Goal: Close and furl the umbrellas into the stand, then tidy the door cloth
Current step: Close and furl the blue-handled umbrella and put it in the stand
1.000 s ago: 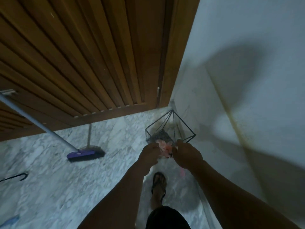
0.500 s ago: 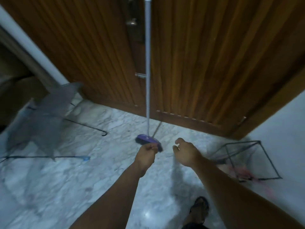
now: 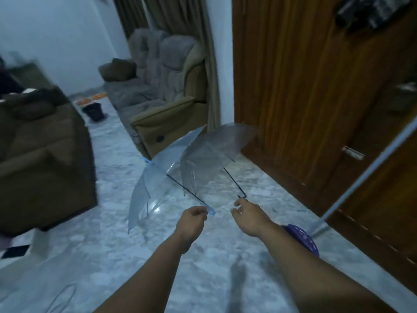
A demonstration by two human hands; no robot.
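Two open see-through umbrellas lie on their sides on the grey marble floor (image 3: 225, 279), mid-scene, canopies overlapping. The left one, a clear plastic umbrella w/ a light-blue tint & blue handle (image 3: 149, 188), has its dark shaft running near-right to a blue handle tip. The right one, a clear plastic umbrella w/ a black hooked handle (image 3: 212, 154), sits just beside the brown slatted wooden door (image 3: 293, 86), hook pointing toward the near side. Left hand (image 3: 191, 220) is at the blue handle tip, fingers curled, thumb & fingertips right at it; can't tell if it actually pinches it yet. Right hand (image 3: 248, 215) is just near of the black hook, fingers loosely spread & bent, holding nothing, not touching. Near right, behind the right forearm: purple broom head (image 3: 302, 238) on the floor, its pale grey pole (image 3: 365, 175) leaning up against the door. Far left: brown sofa (image 3: 45, 154); far centre: grey-beige recliner armchair (image 3: 162, 86) by a curtain. Frame is motion-blurred. Stand & door cloth not in view.
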